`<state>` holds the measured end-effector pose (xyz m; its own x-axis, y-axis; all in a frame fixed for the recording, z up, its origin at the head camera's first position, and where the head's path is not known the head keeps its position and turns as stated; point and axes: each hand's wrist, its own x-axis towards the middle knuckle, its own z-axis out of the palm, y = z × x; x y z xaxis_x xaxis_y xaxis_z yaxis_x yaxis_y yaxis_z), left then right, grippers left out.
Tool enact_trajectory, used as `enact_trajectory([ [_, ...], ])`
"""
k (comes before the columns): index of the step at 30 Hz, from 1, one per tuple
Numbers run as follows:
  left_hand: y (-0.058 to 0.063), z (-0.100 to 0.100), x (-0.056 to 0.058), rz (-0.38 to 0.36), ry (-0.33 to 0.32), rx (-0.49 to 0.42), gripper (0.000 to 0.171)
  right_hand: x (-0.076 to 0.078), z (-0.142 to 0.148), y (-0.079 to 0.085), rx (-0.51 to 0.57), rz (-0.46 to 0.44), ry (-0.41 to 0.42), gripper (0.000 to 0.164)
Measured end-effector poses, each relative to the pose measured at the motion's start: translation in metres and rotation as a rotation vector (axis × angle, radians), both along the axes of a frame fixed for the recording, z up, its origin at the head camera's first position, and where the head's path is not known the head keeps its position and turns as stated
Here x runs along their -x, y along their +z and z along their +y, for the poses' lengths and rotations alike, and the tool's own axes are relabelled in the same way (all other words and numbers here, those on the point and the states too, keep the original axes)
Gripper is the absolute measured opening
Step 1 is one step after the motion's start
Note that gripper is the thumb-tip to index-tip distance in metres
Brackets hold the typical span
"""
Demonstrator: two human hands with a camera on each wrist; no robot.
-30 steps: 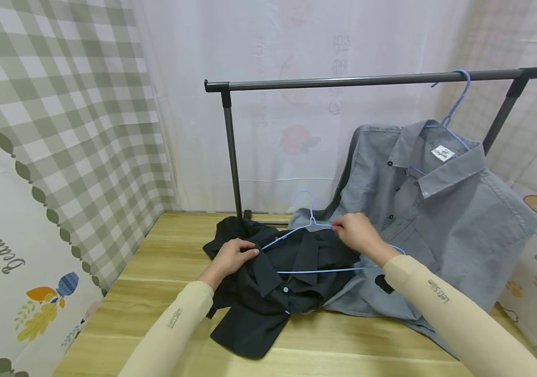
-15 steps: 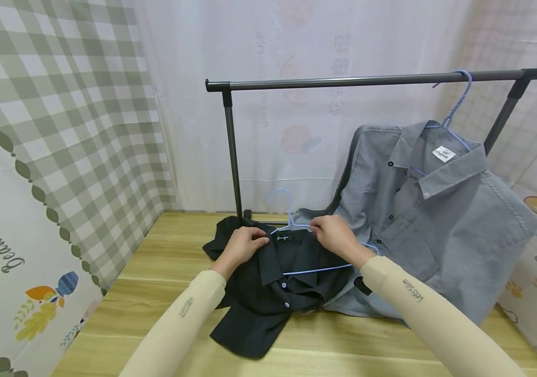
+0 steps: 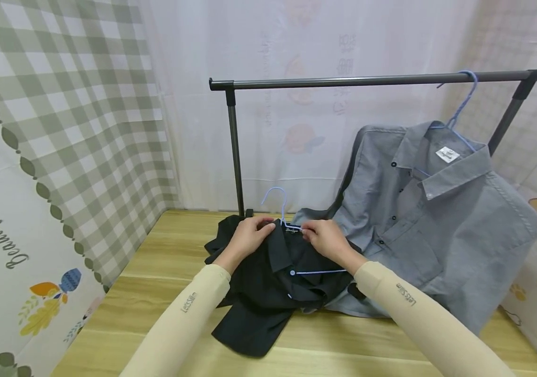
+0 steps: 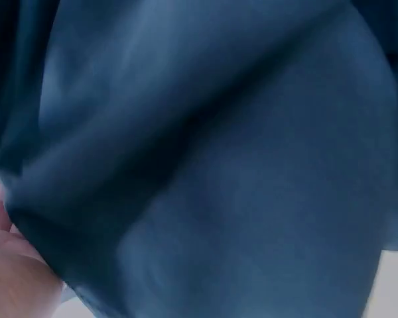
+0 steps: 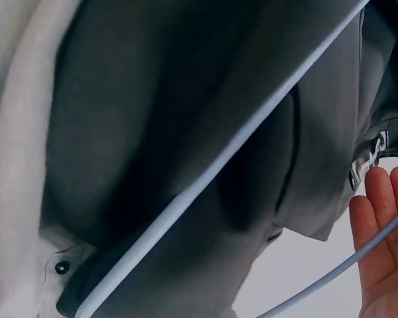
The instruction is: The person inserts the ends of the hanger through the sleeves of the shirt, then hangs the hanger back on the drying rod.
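A black shirt (image 3: pixel 254 283) lies crumpled on the table, its collar facing up. My left hand (image 3: pixel 248 236) pinches the shirt at the left side of its collar; in the left wrist view dark cloth (image 4: pixel 252 172) covers most of that hand (image 4: pixel 16 265). A thin blue hanger (image 3: pixel 284 201) has its hook standing above the collar and its left arm hidden inside the shirt. My right hand (image 3: pixel 327 238) holds the hanger's right arm close to the neck. The right wrist view shows the hanger's bottom bar (image 5: pixel 219 159) crossing the black cloth, with the right fingers (image 5: pixel 378 205) around the upper wire.
Behind stands a dark metal clothes rack (image 3: pixel 343 82). On its right end a grey shirt (image 3: pixel 438 225) hangs from another blue hanger (image 3: pixel 463 102), its lower part spread on the wooden table (image 3: pixel 169 262) beside the black shirt. Curtains (image 3: pixel 193 131) enclose the back and sides.
My right hand has moved the hanger leftward, sliding its left arm farther into the black shirt. My left hand has shifted up and right along the collar, lifting it around the hanger's neck.
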<state>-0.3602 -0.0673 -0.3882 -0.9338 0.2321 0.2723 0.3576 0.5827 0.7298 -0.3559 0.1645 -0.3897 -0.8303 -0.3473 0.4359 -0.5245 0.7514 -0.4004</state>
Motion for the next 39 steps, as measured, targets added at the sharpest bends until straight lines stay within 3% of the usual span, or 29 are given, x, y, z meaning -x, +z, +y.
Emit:
enact_trajectory([
  [7,-0.015,-0.046,-0.004,-0.036,0.082,0.006,0.034,-0.001,0.003,-0.003,0.067,-0.069,-0.019,0.012],
  [13,-0.036,-0.090,-0.015,-0.097,0.126,-0.074,0.031,0.002,0.006,-0.003,0.109,-0.134,-0.051,0.014],
  [17,-0.040,-0.106,-0.019,-0.140,0.132,-0.127,0.024,0.003,0.007,-0.003,0.127,-0.164,-0.057,0.016],
  [19,-0.039,-0.109,-0.019,-0.153,0.104,-0.118,0.023,0.004,0.007,-0.002,0.131,-0.170,-0.062,0.017],
  [24,-0.027,-0.098,-0.019,-0.165,0.040,-0.030,0.030,0.005,0.006,-0.001,0.132,-0.196,-0.060,0.017],
  [28,-0.019,-0.074,-0.016,-0.131,0.032,0.031,0.038,0.005,0.002,0.002,0.136,-0.213,-0.023,0.018],
  [33,-0.013,-0.044,-0.012,-0.106,-0.004,0.027,0.035,0.006,-0.004,0.002,0.143,-0.254,0.020,0.020],
  [39,-0.010,-0.026,-0.006,-0.052,0.035,0.074,0.025,0.010,-0.006,0.003,0.088,-0.262,0.039,0.018],
])
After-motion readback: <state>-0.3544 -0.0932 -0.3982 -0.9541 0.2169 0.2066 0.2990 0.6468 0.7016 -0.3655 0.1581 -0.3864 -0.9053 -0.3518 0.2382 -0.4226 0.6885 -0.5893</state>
